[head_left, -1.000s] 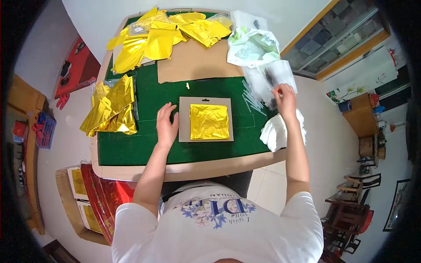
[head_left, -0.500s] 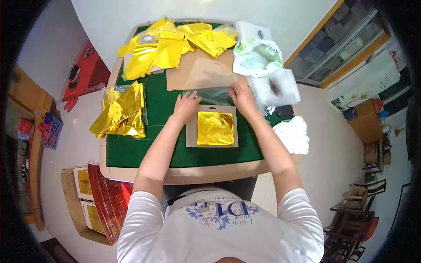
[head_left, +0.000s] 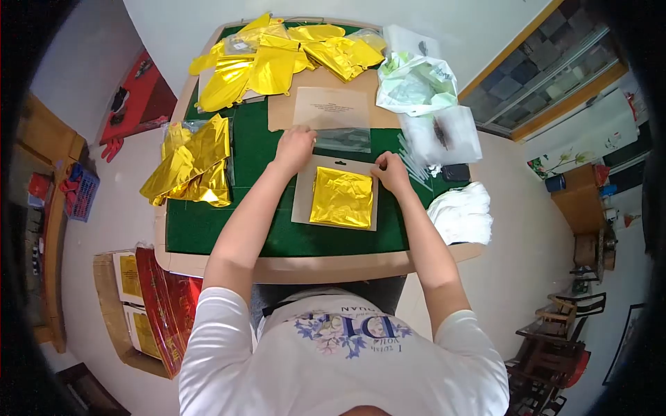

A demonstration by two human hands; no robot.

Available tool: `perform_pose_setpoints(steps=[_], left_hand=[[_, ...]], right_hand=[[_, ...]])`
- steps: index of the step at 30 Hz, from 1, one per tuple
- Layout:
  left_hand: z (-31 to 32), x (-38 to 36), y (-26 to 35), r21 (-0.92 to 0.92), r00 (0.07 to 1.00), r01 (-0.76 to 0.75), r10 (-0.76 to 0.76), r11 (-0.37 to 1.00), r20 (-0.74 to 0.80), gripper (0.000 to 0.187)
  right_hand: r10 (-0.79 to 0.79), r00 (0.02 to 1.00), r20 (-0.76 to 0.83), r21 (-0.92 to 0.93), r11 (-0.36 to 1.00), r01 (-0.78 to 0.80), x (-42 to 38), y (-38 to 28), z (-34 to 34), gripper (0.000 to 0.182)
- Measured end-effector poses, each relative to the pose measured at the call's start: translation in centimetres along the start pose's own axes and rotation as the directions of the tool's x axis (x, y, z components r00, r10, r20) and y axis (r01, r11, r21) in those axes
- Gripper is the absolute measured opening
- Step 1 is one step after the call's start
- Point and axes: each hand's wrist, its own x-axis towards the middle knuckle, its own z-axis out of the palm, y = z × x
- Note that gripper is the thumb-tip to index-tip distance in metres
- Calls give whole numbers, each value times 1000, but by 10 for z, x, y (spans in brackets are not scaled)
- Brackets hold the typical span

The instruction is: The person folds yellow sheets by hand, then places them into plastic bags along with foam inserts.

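Observation:
A folded gold foil piece (head_left: 342,197) lies on a grey-brown backing card (head_left: 302,202) with a hang slot at its top. My right hand (head_left: 392,171) pinches the card's upper right corner. Above the card lies a clear plastic bag (head_left: 345,141), its upper part printed with small text. My left hand (head_left: 296,147) is closed at the bag's lower left edge, fingertips on the plastic. The card sits slightly tilted, its top just below the bag's edge.
More gold foil (head_left: 191,163) lies at the left, and yellow-gold foil pieces (head_left: 270,66) are heaped at the back. A white plastic carrier bag (head_left: 416,83), a stack of clear bags (head_left: 451,135), a black object (head_left: 456,172) and white cloth (head_left: 461,213) line the right side.
My right hand has moved down from the plastic bag to the card's corner, and the card has turned slightly. The bag now lies flatter with its print visible. My left hand stays at its edge.

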Motion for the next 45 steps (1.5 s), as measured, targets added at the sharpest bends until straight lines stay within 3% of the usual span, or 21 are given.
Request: perform_pose_setpoints(steps=[2, 4, 6, 8, 11, 13, 16, 18, 20, 21, 22, 25, 29, 32, 34, 38, 40, 45], left_hand=[[-2, 8, -7, -14, 999, -11, 10, 1000, -43, 20], [-2, 16, -12, -28, 997, -72, 73, 997, 22, 19], [-2, 23, -13, 0, 999, -39, 39, 999, 26, 18], [-1, 22, -15, 28, 999, -5, 4, 1000, 36, 17], [-7, 4, -19, -27, 990, 130, -131, 991, -51, 18], [-9, -13, -35, -54, 939, 108, -120, 993, -322, 15], [-13, -19, -49, -69, 969, 113, -125, 991, -212, 14], [-12, -10, -47, -49, 978, 40, -50, 998, -204, 16], [-6, 5, -35, -75, 981, -96, 82, 993, -178, 19], [5, 17, -37, -19, 926, -275, 260, 961, -273, 22], [9, 22, -31, -22, 924, -277, 260, 961, -279, 22], [16, 32, -18, 52, 984, -177, 177, 983, 17, 10], [13, 24, -16, 141, 977, -212, 214, 967, 1, 8], [13, 18, -22, 189, 968, -246, 249, 951, 9, 19], [15, 16, -24, 109, 957, -258, 270, 960, -109, 17], [15, 20, -26, 97, 971, -233, 236, 968, -27, 13], [13, 22, -27, 220, 949, -315, 312, 923, 47, 11], [13, 16, -24, 204, 944, -320, 330, 925, -14, 11]], right_hand=[[-14, 1000, 15, 38, 999, 14, 3, 6, 2, 25], [-60, 998, -20, 64, 996, 61, 2, 8, 3, 23], [-16, 1000, 25, 162, 987, 12, 1, 9, 0, 19], [-64, 998, -7, 187, 980, 65, -4, 8, -4, 18], [-81, 996, -22, 257, 963, 84, -14, 12, -6, 16], [-58, 998, -13, 320, 946, 59, -18, 16, -7, 14], [-72, 997, -19, 403, 912, 73, -25, 20, -9, 13], [-66, 998, -17, 420, 905, 67, -32, 20, -10, 12], [-58, 997, -45, 471, 879, 73, -34, 23, -9, 12], [-60, 997, -47, 466, 882, 75, -35, 23, -8, 12], [-56, 997, -44, 473, 879, 70, -37, 24, -8, 12], [-39, 998, -51, 496, 866, 60, -38, 32, -7, 12], [-26, 998, -60, 515, 856, 53, -44, 32, -11, 12], [-34, 997, -71, 516, 854, 66, -46, 35, -11, 12], [-25, 997, -73, 514, 856, 59, -46, 34, -11, 13], [-13, 997, -76, 501, 864, 49, -46, 32, -11, 12], [-5, 997, -75, 499, 866, 42, -46, 32, -11, 12], [-1, 998, -64, 518, 855, 34, -46, 30, -11, 11]])
